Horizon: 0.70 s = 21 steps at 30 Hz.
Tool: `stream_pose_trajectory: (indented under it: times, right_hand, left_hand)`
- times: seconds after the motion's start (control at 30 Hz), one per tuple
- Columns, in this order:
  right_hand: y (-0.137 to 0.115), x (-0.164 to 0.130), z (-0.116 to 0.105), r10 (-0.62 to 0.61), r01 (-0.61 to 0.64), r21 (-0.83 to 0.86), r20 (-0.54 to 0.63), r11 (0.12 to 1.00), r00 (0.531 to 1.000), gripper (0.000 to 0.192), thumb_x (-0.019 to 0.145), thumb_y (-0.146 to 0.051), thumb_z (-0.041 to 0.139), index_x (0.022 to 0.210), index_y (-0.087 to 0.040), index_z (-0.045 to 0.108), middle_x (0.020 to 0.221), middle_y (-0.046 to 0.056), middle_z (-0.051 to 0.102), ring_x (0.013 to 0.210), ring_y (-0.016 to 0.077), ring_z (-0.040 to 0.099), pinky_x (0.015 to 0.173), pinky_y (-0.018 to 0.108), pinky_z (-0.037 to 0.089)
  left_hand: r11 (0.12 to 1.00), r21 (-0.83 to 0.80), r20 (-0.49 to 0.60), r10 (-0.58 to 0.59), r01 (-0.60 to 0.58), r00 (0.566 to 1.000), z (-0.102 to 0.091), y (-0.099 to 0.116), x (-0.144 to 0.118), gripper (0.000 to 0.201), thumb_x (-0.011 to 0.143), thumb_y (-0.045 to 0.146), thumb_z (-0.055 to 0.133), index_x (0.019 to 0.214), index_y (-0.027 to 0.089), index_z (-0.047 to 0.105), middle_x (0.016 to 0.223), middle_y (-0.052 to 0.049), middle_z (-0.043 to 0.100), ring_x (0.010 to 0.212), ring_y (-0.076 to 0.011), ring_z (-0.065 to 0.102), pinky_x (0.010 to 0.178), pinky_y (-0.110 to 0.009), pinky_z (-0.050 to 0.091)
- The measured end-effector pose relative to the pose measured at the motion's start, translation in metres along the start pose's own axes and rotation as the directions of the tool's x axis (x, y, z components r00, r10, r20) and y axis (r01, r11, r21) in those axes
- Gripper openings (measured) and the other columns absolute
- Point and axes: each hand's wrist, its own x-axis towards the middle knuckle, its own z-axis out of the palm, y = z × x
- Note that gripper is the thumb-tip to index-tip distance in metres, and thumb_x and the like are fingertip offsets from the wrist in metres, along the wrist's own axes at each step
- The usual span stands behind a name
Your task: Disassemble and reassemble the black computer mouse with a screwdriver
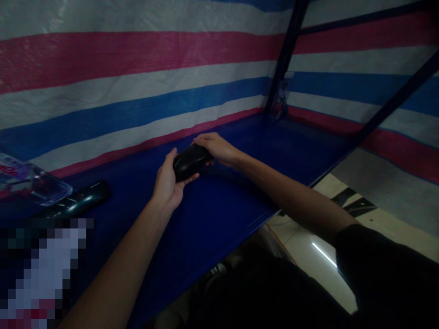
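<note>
A glossy black, rounded, elongated object (190, 162), shaped like a glasses case, is held above the blue tabletop (209, 219) between both hands. My left hand (168, 183) grips its near left end, thumb on the upper side and fingers underneath. At the far right end, my right hand (214, 147) has its fingers curled over the top, with other fingertips showing below. No opening in the object can be made out in the dim light.
A long dark green glossy object (77, 201) lies on the left, beside a clear plastic bottle (37, 180). Another clear bottle (280, 98) stands by a dark frame post (286, 55) at the back corner. Striped plastic sheeting (144, 50) walls the table; a pixelated patch covers the lower left.
</note>
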Motion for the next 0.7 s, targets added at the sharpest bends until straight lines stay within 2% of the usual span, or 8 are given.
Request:
stream_pose_trajectory:
  times: [0.1,0.2,0.27,0.33,0.4,0.43,0.53,0.7]
  right_hand:
    - [-0.003,-0.001,-0.001,0.065,-0.068,0.074,0.041,0.995,0.997,0.021,0.094,-0.025,0.040,0.083,-0.015,0.055,0.057,-0.002,0.052,0.035,0.0060,0.046,0.029,0.017,0.032]
    - [-0.002,0.000,-0.001,0.026,-0.025,-0.026,0.012,0.999,1.000,0.026,0.095,-0.033,0.037,0.087,-0.015,0.055,0.063,0.000,0.055,0.043,0.0080,0.049,0.033,0.018,0.035]
    - [0.000,0.001,0.000,-0.126,0.128,-0.178,0.022,0.976,0.992,0.033,0.096,-0.040,0.037,0.090,-0.015,0.057,0.075,0.004,0.060,0.059,0.0107,0.056,0.045,0.020,0.043]
    - [0.003,0.001,0.001,-0.305,0.329,-0.343,0.123,0.880,0.944,0.037,0.095,-0.046,0.038,0.097,-0.015,0.060,0.094,0.006,0.064,0.083,0.0140,0.060,0.069,0.024,0.049]
    - [0.005,0.000,0.002,-0.399,0.462,-0.468,0.233,0.753,0.887,0.041,0.096,-0.048,0.037,0.105,-0.016,0.060,0.107,0.007,0.064,0.099,0.0169,0.059,0.087,0.029,0.043]
    - [0.005,0.000,0.002,-0.413,0.486,-0.513,0.258,0.708,0.874,0.043,0.097,-0.049,0.034,0.108,-0.015,0.059,0.110,0.008,0.064,0.102,0.0178,0.058,0.089,0.031,0.041]
    - [0.005,-0.003,0.003,-0.429,0.464,-0.597,0.212,0.654,0.878,0.048,0.099,-0.047,0.027,0.105,-0.013,0.060,0.103,0.008,0.065,0.093,0.0170,0.058,0.081,0.029,0.038]
    - [0.003,-0.005,0.004,-0.487,0.443,-0.616,0.109,0.651,0.867,0.045,0.100,-0.043,0.027,0.089,-0.014,0.059,0.087,0.005,0.062,0.076,0.0127,0.053,0.068,0.026,0.033]
  left_hand:
    - [1.000,-0.028,0.016,0.002,-0.001,1.000,0.000,0.002,0.001,0.022,0.081,0.038,0.059,0.080,0.016,0.063,0.077,-0.007,0.066,0.065,-0.0157,0.064,0.048,-0.023,0.054]
    - [0.999,-0.036,-0.028,-0.024,0.023,0.999,0.000,0.006,0.002,0.018,0.083,0.031,0.055,0.080,0.016,0.062,0.075,-0.007,0.066,0.064,-0.0157,0.063,0.048,-0.024,0.055]
    - [0.999,-0.030,-0.072,-0.039,0.037,0.997,-0.001,0.009,0.003,0.014,0.084,0.025,0.052,0.079,0.016,0.061,0.073,-0.006,0.065,0.063,-0.0153,0.063,0.046,-0.024,0.054]
    - [0.999,-0.016,-0.107,-0.039,0.037,0.993,-0.002,0.012,0.004,0.013,0.084,0.021,0.050,0.078,0.016,0.060,0.070,-0.005,0.063,0.061,-0.0145,0.062,0.044,-0.022,0.052]
    - [0.999,-0.001,-0.136,-0.033,0.034,0.990,-0.004,0.015,0.006,0.013,0.084,0.020,0.049,0.077,0.016,0.059,0.068,-0.003,0.061,0.058,-0.0140,0.060,0.042,-0.021,0.049]
    - [0.999,0.005,-0.146,-0.033,0.034,0.989,-0.005,0.015,0.007,0.013,0.084,0.020,0.049,0.077,0.016,0.058,0.067,-0.003,0.061,0.057,-0.0140,0.060,0.041,-0.021,0.048]
    - [0.999,0.000,-0.133,-0.042,0.043,0.990,-0.005,0.014,0.008,0.013,0.084,0.022,0.049,0.078,0.015,0.059,0.068,-0.003,0.061,0.058,-0.0144,0.059,0.041,-0.022,0.048]
    - [0.998,-0.028,-0.098,-0.059,0.057,0.993,-0.003,0.013,0.007,0.021,0.088,0.028,0.047,0.079,0.015,0.060,0.071,-0.005,0.062,0.059,-0.0156,0.060,0.042,-0.023,0.049]
